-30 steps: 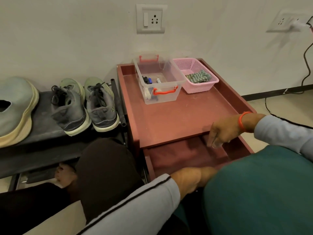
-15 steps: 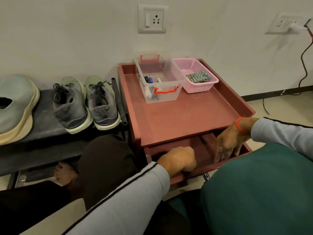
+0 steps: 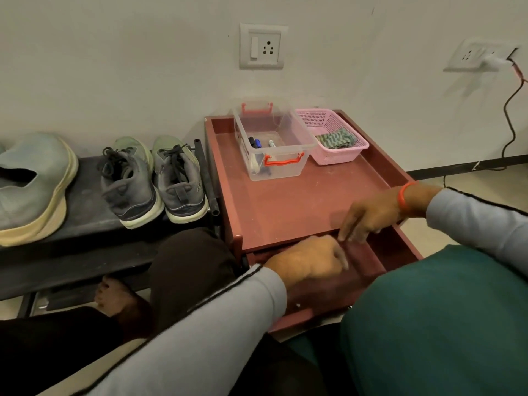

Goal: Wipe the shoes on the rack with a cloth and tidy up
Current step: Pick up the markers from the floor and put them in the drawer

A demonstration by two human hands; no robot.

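Pale wall behind a red bench [image 3: 300, 204] with an open drawer [image 3: 337, 284]. Left hand [image 3: 311, 261] hangs over the drawer, grip loosely curled and holding nothing; right hand [image 3: 368, 217] just beyond, fingers straight. Grey shoes [image 3: 154, 181] sit on the rack [image 3: 85, 224] left of both; striped cloth [image 3: 337, 138] lies in the pink basket [image 3: 354, 151] beyond.

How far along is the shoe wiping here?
Nothing looks wiped yet. The striped green cloth lies in the pink plastic basket. Both hands, left and right, are at the open red drawer. The grey laced sneakers on the black rack sit untouched.
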